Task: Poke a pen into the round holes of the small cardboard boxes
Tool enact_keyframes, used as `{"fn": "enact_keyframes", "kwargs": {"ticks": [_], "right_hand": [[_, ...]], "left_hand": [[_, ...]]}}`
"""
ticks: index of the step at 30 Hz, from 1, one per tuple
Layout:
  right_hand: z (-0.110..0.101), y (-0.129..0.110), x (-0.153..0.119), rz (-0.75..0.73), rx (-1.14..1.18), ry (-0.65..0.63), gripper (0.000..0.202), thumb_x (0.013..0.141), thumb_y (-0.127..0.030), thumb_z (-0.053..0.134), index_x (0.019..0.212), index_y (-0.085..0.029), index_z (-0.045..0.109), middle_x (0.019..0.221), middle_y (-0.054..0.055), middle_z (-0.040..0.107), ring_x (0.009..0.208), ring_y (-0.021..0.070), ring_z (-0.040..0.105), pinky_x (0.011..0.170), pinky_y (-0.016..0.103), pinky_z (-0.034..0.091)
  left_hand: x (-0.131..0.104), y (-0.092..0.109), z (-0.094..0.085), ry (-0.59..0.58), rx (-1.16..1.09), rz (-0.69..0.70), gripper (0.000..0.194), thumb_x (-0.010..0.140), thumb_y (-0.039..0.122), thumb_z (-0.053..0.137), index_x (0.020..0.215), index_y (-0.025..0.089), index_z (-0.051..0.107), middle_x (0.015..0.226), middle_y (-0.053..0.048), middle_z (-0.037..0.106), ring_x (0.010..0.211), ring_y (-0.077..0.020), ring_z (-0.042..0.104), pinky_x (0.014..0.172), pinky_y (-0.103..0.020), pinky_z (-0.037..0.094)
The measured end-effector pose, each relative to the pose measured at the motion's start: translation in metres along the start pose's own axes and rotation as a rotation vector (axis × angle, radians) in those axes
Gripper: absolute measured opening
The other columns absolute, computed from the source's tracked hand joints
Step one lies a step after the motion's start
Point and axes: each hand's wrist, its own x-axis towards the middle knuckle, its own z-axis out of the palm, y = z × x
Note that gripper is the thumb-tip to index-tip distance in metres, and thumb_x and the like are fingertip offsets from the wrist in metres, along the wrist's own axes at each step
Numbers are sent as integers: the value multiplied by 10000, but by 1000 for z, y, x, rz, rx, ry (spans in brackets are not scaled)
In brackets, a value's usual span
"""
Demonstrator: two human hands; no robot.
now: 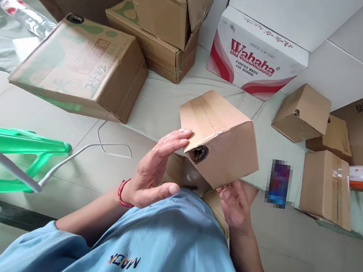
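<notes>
A small brown cardboard box (230, 147), with clear tape along its top and a dark, ragged hole at its near left corner, is tilted in front of my body. My left hand (157, 168) is at its left side, fingers stretched out and the fingertips by the edge above the hole, thumb apart. Under the near right edge, my right hand (234, 203) supports the box with its fingertips; part of those fingers is hidden by the box. A red string bracelet (122, 193) circles my left wrist.
Larger cartons (80, 64) stand at the left and back, beside a white and red Wahaha box (257, 56). Small boxes (301, 111) and a pixelated item (278, 183) lie to the right. A green plastic stool (16, 143) and a white cable (78, 156) are at left.
</notes>
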Motion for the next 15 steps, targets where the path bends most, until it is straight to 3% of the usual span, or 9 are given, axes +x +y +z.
{"fn": "enact_keyframes", "kwargs": {"ticks": [3, 5, 8, 12, 15], "right_hand": [[15, 9, 1, 46, 47, -117, 399, 934, -573, 787, 1253, -338, 738, 1147, 58, 721, 1032, 238, 677, 976, 431, 590], [22, 14, 1, 68, 84, -170, 359, 934, -577, 792, 1212, -355, 744, 1220, 55, 722, 1141, 254, 685, 1075, 468, 570], [25, 17, 2, 71, 120, -197, 310, 941, -544, 805, 1203, -391, 743, 1280, 29, 734, 1249, 256, 691, 1161, 506, 545], [11, 13, 6, 114, -58, -205, 378, 964, -517, 786, 1300, -348, 743, 1297, 63, 777, 1197, 251, 740, 1103, 472, 590], [-17, 12, 14, 174, -271, -96, 325, 976, -538, 730, 1140, -264, 787, 1021, 71, 822, 903, 218, 769, 877, 396, 638]], "left_hand": [[11, 0, 7, 7, 217, 71, 952, 920, 585, 814, 1719, 364, 346, 1778, -96, 367, 1679, -377, 301, 1383, -614, 272], [18, -2, 14, -11, 320, 33, 1069, 892, 632, 832, 1746, 381, 241, 1819, -122, 263, 1702, -407, 227, 1365, -646, 282], [27, -8, 27, -19, 390, -49, 1068, 918, 595, 824, 1750, 381, 191, 1838, -152, 183, 1715, -418, 168, 1332, -652, 338], [33, -25, 42, -36, 361, -184, 951, 972, 492, 785, 1735, 327, 242, 1792, -181, 289, 1689, -393, 258, 1315, -614, 396], [34, -37, 47, -31, 316, -319, 800, 1015, 410, 706, 1703, 292, 315, 1725, -183, 397, 1631, -380, 370, 1225, -585, 517]]}}
